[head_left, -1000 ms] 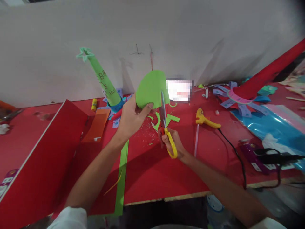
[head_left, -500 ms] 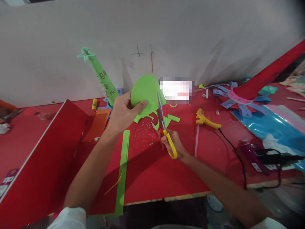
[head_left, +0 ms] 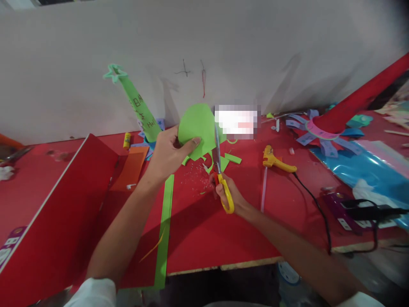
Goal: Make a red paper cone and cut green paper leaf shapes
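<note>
My left hand (head_left: 171,153) pinches a piece of green paper (head_left: 196,123) with a rounded upper edge, thumb lying across its front. In my right hand (head_left: 228,192) is a pair of scissors (head_left: 227,194) with yellow handles. Their blades point up and lie at the paper's right side, with a strip of green beyond them. Below the paper, green paper scraps (head_left: 233,158) and small white bits lie on the red table (head_left: 204,230). A long green strip (head_left: 164,234) rests beside my left forearm.
A yellow glue gun (head_left: 276,162) with a black cord lies at right, near a purple power strip (head_left: 341,213). A green paper tower (head_left: 140,104) stands behind my left hand. A red board (head_left: 64,213) leans at left; a red cone (head_left: 361,98) rises at right.
The green paper has shifted slightly right and down with my left hand. The scissors have tilted more upright, their handles moving slightly left.
</note>
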### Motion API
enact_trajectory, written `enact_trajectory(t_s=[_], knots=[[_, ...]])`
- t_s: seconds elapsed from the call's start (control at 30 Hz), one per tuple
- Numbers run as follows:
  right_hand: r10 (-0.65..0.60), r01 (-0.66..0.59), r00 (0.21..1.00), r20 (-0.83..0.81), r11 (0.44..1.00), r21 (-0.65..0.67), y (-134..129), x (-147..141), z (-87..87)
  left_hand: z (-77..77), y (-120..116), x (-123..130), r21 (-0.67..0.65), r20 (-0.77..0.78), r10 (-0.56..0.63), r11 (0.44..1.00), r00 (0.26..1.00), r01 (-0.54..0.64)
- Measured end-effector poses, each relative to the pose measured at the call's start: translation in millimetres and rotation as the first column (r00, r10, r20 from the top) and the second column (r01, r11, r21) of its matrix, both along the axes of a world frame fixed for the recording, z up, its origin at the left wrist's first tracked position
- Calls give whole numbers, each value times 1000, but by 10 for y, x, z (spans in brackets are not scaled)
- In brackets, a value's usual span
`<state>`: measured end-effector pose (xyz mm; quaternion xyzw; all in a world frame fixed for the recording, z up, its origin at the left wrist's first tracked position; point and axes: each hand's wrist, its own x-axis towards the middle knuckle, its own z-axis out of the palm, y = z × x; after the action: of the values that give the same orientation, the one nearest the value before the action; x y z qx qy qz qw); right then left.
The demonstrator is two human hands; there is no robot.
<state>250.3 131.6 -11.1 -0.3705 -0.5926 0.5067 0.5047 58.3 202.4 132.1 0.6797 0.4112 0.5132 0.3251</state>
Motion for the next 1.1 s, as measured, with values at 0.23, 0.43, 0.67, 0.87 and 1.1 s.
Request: enact_trajectory(t_s=[0.23,0.43,0.67,0.87,1.1], knots=[[12,-12,1000,1,1000,-1,11,46,1,20,-28,51,1,-100,-36,999,994,37],[31,-31,999,22,999,-7,30,84,46,-6,-18,42,-2,-65,-20,1000,998,20],[50,-49,998,29,998,-49,58,27,22,18,-12,27,51,-127,18,999,992,-11],[37,-37,999,7,998,-43,28,61,66,55,-55,93,51,-151,19,999,988,-11],[38,-39,999,-10,998,-53,11,64,26,-4,-55,131,34,-108,31,999,994,-27]])
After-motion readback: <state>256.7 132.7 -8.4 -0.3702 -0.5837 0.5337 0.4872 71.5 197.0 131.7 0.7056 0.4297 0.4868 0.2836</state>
